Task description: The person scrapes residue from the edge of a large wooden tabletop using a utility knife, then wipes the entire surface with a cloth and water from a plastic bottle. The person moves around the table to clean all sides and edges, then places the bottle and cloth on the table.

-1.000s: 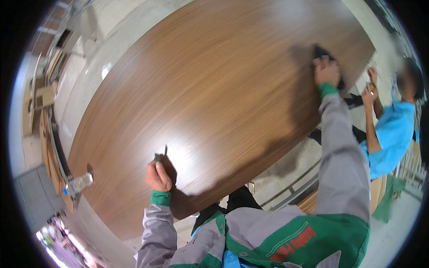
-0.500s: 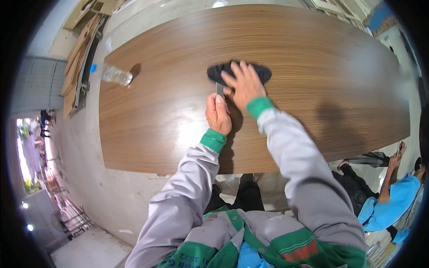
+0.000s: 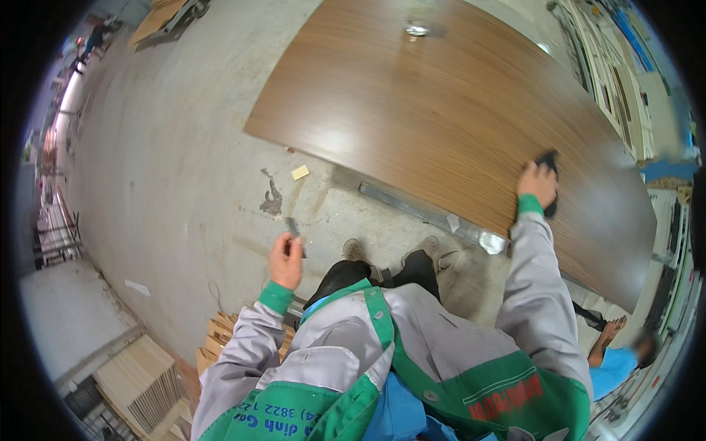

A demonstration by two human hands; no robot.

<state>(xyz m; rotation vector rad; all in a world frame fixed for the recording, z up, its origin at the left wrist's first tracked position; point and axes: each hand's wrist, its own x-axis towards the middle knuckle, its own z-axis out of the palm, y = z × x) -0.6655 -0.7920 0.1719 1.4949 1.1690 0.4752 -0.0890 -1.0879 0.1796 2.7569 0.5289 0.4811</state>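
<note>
My right hand presses a black cloth onto the wood-grain tabletop, near its right end. Its fingers lie over the cloth and hide part of it. Away from the table, over the concrete floor, my left hand pinches a thin grey blade-like piece that sticks up past the fingertips. At the table's far side stands a clear plastic bottle, partly blurred.
A person in a blue shirt is by the table's right end. On the floor lies a small yellowish block. Stacked boards stand at the lower left, and long panels lean beyond the table at the right.
My view has turned and shifted. My left hand has left the tabletop with the grey piece and is over the floor. My right hand and the cloth are nearer the table's right end.
</note>
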